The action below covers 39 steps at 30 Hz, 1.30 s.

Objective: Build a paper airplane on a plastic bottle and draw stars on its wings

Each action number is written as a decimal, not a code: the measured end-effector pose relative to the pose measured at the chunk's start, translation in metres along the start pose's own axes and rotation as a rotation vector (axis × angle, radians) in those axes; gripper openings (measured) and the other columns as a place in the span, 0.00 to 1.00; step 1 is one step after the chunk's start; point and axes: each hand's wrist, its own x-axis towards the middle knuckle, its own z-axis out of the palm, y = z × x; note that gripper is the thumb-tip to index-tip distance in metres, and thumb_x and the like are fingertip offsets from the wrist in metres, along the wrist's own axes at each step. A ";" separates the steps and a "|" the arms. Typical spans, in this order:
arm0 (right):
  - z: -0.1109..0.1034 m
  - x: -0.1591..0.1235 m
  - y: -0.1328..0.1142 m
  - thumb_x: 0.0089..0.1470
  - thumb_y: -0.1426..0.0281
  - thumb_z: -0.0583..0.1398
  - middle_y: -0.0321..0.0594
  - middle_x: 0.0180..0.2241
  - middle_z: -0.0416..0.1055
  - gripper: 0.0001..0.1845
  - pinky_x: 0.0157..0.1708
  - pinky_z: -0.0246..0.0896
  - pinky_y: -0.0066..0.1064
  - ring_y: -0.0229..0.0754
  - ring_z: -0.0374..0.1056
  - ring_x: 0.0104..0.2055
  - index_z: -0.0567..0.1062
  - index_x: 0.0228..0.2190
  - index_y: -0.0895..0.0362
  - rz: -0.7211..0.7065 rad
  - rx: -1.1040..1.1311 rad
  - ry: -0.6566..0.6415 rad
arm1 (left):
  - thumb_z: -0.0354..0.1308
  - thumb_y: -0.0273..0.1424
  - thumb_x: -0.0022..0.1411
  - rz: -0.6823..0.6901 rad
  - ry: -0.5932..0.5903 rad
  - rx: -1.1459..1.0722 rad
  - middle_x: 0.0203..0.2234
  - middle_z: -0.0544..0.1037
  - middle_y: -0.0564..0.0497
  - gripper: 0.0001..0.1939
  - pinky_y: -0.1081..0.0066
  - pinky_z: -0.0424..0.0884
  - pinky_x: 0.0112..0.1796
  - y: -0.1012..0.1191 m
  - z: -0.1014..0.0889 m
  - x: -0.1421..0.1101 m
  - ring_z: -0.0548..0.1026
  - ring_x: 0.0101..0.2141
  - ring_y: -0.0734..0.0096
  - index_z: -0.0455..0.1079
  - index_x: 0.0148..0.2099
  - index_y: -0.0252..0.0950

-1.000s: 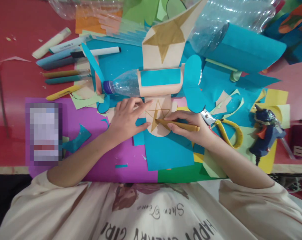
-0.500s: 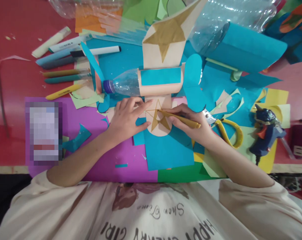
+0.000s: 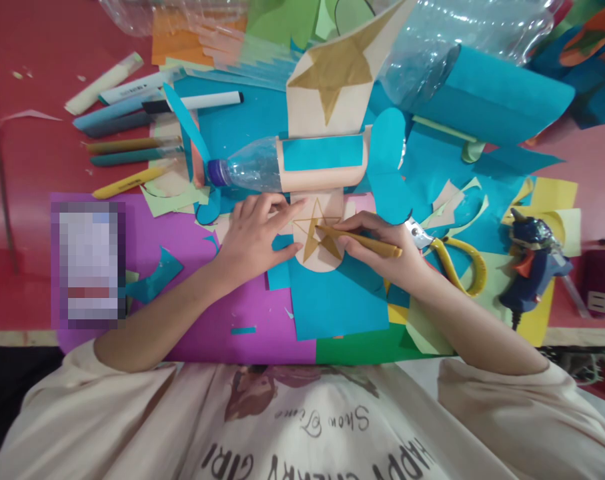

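Observation:
My right hand [image 3: 382,253] is closed on a mustard-yellow marker [image 3: 365,241], its tip resting on a star [image 3: 319,233] drawn on a beige paper wing [image 3: 327,263]. My left hand [image 3: 255,237] lies flat with fingers spread, pressing the wing's left edge. The wing sticks out from a clear plastic bottle [image 3: 252,167] wrapped in beige and blue paper, with a purple cap and a blue paper propeller [image 3: 185,130]. The opposite wing [image 3: 332,83] carries a filled gold star.
Several markers [image 3: 132,127] lie at the upper left on the red table. Yellow-handled scissors [image 3: 449,257] and a blue glue gun [image 3: 532,267] sit at the right. Blue, purple, green and yellow paper sheets and scraps cover the middle. A large clear bottle [image 3: 447,40] lies at the top.
The marker tip moved from the star's lower middle up to its right side, and more of the star is coloured in. My left hand has stayed put.

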 end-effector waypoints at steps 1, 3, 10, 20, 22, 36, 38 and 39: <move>-0.001 0.000 -0.001 0.56 0.66 0.61 0.40 0.33 0.79 0.06 0.35 0.72 0.33 0.43 0.75 0.35 0.76 0.35 0.55 -0.009 -0.003 -0.011 | 0.58 0.42 0.63 -0.003 -0.004 0.003 0.50 0.69 0.43 0.30 0.57 0.61 0.48 0.000 0.000 0.000 0.66 0.49 0.51 0.60 0.66 0.45; -0.002 0.000 -0.003 0.56 0.67 0.61 0.40 0.32 0.78 0.05 0.34 0.71 0.33 0.42 0.75 0.34 0.75 0.34 0.55 -0.029 -0.003 -0.029 | 0.59 0.41 0.63 -0.008 -0.009 0.016 0.50 0.69 0.43 0.31 0.57 0.61 0.47 0.001 -0.001 0.000 0.66 0.49 0.51 0.61 0.66 0.44; -0.003 0.002 -0.006 0.56 0.64 0.61 0.40 0.31 0.78 0.08 0.34 0.71 0.32 0.43 0.75 0.34 0.76 0.32 0.55 -0.028 0.034 -0.083 | 0.59 0.41 0.63 -0.007 -0.018 0.023 0.50 0.69 0.42 0.31 0.57 0.60 0.47 0.000 -0.001 0.000 0.66 0.50 0.50 0.60 0.66 0.43; -0.003 0.001 -0.005 0.56 0.64 0.61 0.39 0.30 0.78 0.08 0.33 0.72 0.31 0.42 0.75 0.33 0.76 0.31 0.55 -0.031 0.053 -0.091 | 0.59 0.41 0.63 -0.014 -0.008 0.019 0.49 0.69 0.43 0.31 0.58 0.61 0.48 0.001 -0.001 0.000 0.67 0.49 0.52 0.61 0.66 0.44; -0.001 0.001 -0.002 0.56 0.62 0.61 0.40 0.31 0.79 0.09 0.34 0.73 0.33 0.43 0.75 0.34 0.76 0.33 0.55 -0.017 0.059 -0.019 | 0.58 0.42 0.63 -0.006 -0.010 0.013 0.49 0.69 0.43 0.31 0.57 0.61 0.48 0.001 -0.001 0.000 0.66 0.49 0.51 0.61 0.66 0.44; 0.004 0.000 0.001 0.57 0.62 0.61 0.42 0.35 0.79 0.09 0.40 0.74 0.37 0.46 0.76 0.39 0.75 0.35 0.55 0.005 0.047 0.083 | 0.56 0.43 0.64 0.008 0.019 0.007 0.49 0.69 0.43 0.29 0.57 0.61 0.48 -0.001 0.000 0.000 0.66 0.49 0.52 0.61 0.66 0.45; 0.003 0.000 0.001 0.57 0.61 0.61 0.42 0.36 0.79 0.10 0.42 0.74 0.38 0.47 0.76 0.39 0.74 0.34 0.55 0.010 0.051 0.082 | 0.56 0.43 0.64 0.010 0.023 0.004 0.49 0.69 0.44 0.29 0.57 0.61 0.48 -0.001 0.001 0.000 0.66 0.49 0.53 0.62 0.65 0.46; 0.003 0.000 0.002 0.57 0.61 0.61 0.42 0.36 0.79 0.10 0.42 0.74 0.39 0.47 0.76 0.40 0.74 0.34 0.55 0.014 0.053 0.082 | 0.56 0.43 0.64 0.013 0.025 0.001 0.49 0.69 0.44 0.29 0.57 0.61 0.48 -0.001 0.001 0.000 0.66 0.49 0.53 0.62 0.65 0.46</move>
